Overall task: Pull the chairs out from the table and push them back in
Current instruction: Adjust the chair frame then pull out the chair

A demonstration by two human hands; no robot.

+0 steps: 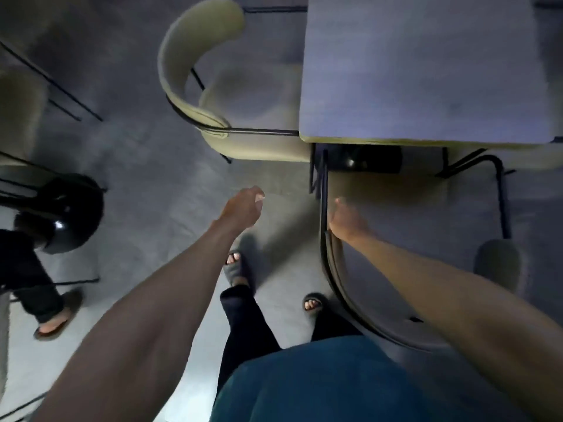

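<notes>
near chair [350, 287] before table [426, 71], seat seemingly under | second chair [195, 71] left of table | stool [70, 211] far left

Three chairs [195, 56] [396, 193] [18, 99], one table [426, 71] — two hands [243, 205] [345, 219].

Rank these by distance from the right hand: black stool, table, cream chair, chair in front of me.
1. Chair in front: right hand grips its back.
2. Table: just ahead.
3. Cream chair: ahead-left, at the table's side.
4. Black stool: far left.

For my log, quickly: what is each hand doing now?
Left hand: loosely curled, holding nothing.
Right hand: grips the near beige padded chair with black metal frame by its curved backrest.
</notes>
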